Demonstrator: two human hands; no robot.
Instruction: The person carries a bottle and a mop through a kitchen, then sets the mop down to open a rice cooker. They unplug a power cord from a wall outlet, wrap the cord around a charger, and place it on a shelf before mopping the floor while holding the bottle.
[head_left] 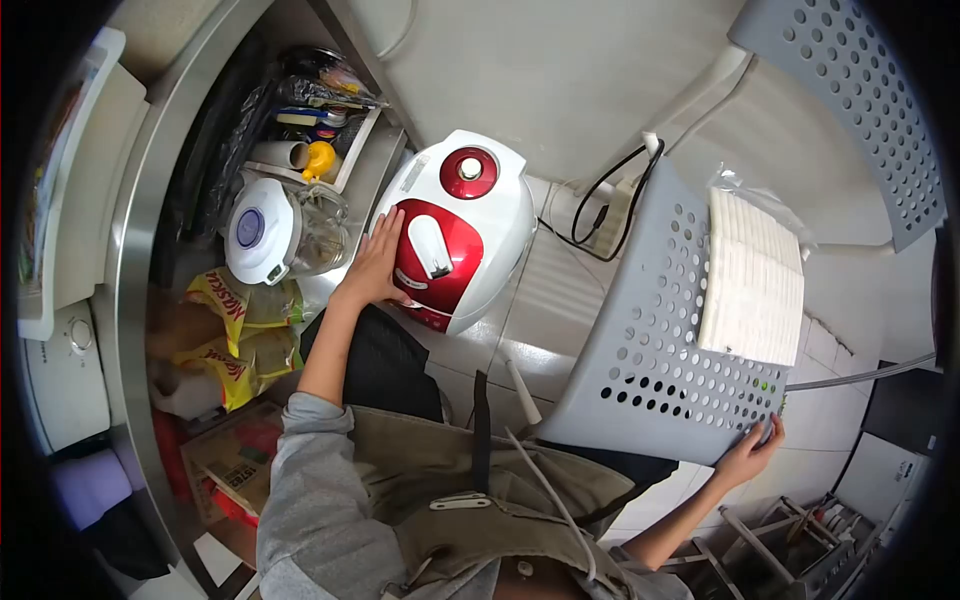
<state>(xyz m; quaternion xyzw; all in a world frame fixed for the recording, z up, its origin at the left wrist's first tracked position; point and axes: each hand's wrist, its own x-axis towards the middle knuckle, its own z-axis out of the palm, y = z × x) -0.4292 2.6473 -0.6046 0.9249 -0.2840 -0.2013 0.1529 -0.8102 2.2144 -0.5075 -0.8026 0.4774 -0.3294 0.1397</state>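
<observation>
A red and white electric cooker (450, 290) stands on the tiled floor in front of me. My left hand (376, 265) lies against its left side with fingers spread, touching the red lid area. To the right is a grey plastic chair (640, 330) with a perforated seat. My right hand (752, 455) curls around the near right edge of that seat. A flat white ribbed stack in clear plastic wrap (752, 280) rests on the seat, apart from both hands.
Left of the cooker, a metal shelf holds a blender jar (315, 232) with a white lid, yellow-printed packets (235, 310) and a cardboard box (240, 460). A black cord (580, 230) lies near the wall. A metal rack (780, 550) stands at the lower right.
</observation>
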